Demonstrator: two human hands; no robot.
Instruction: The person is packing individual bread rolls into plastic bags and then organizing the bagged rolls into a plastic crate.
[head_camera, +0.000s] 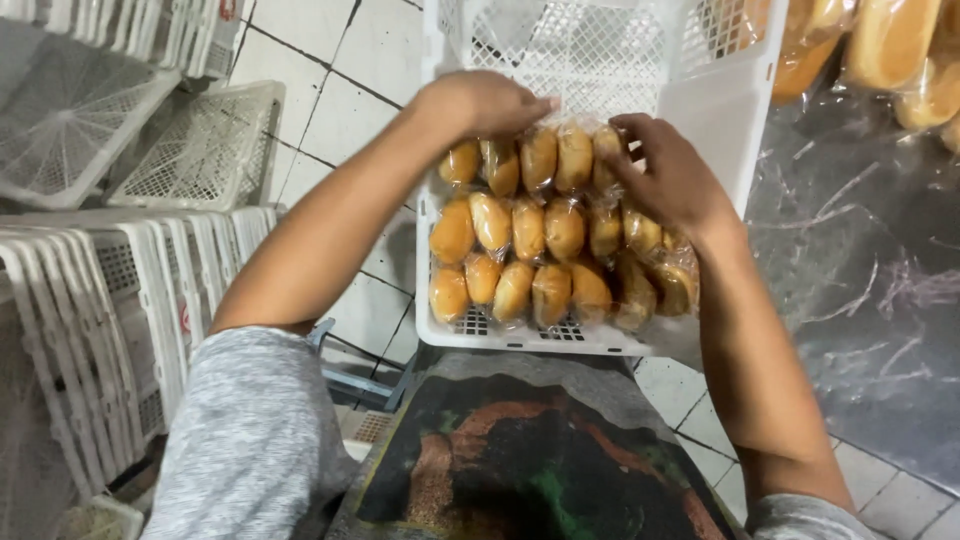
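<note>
A white plastic crate stands in front of me, its near half filled with rows of golden bread rolls in clear plastic bags. My left hand reaches over the back row, palm down, fingers resting on the top of the bagged rolls. My right hand lies on the right end of the back rows, fingers curled on the plastic of a bag there. The far half of the crate shows its bare mesh bottom.
Stacks of white mesh crates stand at the left, with more tilted ones behind. More bagged bread lies at the top right on a steel table. The floor is white tile.
</note>
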